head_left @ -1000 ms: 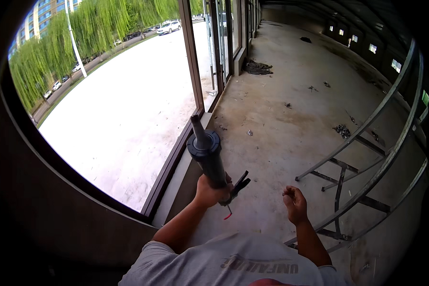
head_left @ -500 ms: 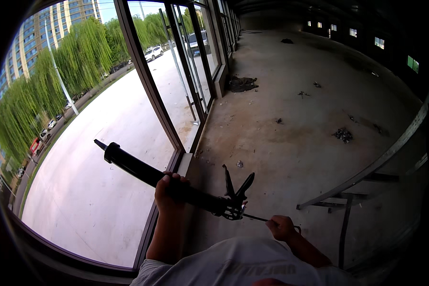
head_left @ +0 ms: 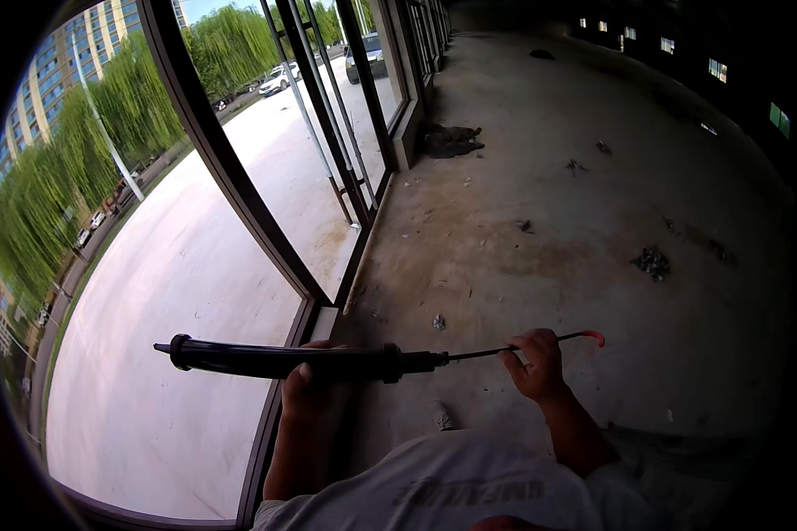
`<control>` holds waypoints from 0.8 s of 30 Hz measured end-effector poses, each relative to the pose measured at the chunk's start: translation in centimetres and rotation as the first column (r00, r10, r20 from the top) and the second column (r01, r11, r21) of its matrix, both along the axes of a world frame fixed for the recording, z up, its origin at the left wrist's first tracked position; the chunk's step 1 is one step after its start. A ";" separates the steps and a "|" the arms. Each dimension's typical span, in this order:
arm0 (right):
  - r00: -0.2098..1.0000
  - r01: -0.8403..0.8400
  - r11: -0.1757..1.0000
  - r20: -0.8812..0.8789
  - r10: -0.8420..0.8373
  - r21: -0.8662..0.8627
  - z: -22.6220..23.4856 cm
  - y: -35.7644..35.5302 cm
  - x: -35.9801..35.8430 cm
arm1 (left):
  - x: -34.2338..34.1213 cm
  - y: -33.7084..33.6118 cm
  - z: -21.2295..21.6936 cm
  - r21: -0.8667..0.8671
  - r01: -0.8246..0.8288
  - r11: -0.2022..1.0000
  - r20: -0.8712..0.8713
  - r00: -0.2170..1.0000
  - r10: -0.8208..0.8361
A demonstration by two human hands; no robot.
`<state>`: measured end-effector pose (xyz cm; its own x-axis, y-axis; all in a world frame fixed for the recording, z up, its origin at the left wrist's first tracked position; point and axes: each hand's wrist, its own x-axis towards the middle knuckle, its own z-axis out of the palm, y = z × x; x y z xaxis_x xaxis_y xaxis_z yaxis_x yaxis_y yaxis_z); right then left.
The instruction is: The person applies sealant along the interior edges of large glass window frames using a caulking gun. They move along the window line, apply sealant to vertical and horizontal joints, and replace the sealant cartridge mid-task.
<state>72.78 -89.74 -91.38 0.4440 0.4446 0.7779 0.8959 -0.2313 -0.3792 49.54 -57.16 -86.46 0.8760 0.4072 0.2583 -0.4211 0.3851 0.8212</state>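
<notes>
I hold a long black caulking gun (head_left: 274, 358) level in front of me, its nozzle pointing left over the window glass. My left hand (head_left: 310, 389) is wrapped around the tube from below, near its rear collar. A thin black plunger rod (head_left: 487, 351) sticks out to the right and ends in a red hooked tip (head_left: 593, 336). My right hand (head_left: 536, 363) grips this rod, with the red tip just past my fingers.
A dark metal window frame (head_left: 239, 190) with large glass panes runs along my left. The bare concrete floor (head_left: 549, 203) stretches ahead, with scattered debris (head_left: 651, 261) and a dark heap (head_left: 452, 139) by the frame. Outside are pavement, trees and parked cars.
The caulking gun has swung from upright to level, nozzle to the left. My right hand has taken the plunger rod and drawn it out to the right. My view has turned left toward the window.
</notes>
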 end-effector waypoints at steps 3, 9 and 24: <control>0.981 0.079 0.969 0.153 -0.117 0.233 0.3 2.1 4.6 | 7.9 0.5 -1.1 -0.164 -0.047 0.985 0.027 0.998 0.053; 0.965 -0.067 0.996 -0.258 0.049 -0.063 -0.6 6.7 15.4 | 25.5 3.1 -0.7 -0.355 0.204 0.912 0.036 0.978 -0.205; -0.017 -0.394 0.564 -0.620 0.785 0.725 -5.9 8.6 46.1 | 60.6 2.0 1.3 -0.072 0.257 0.964 -0.191 0.945 -0.266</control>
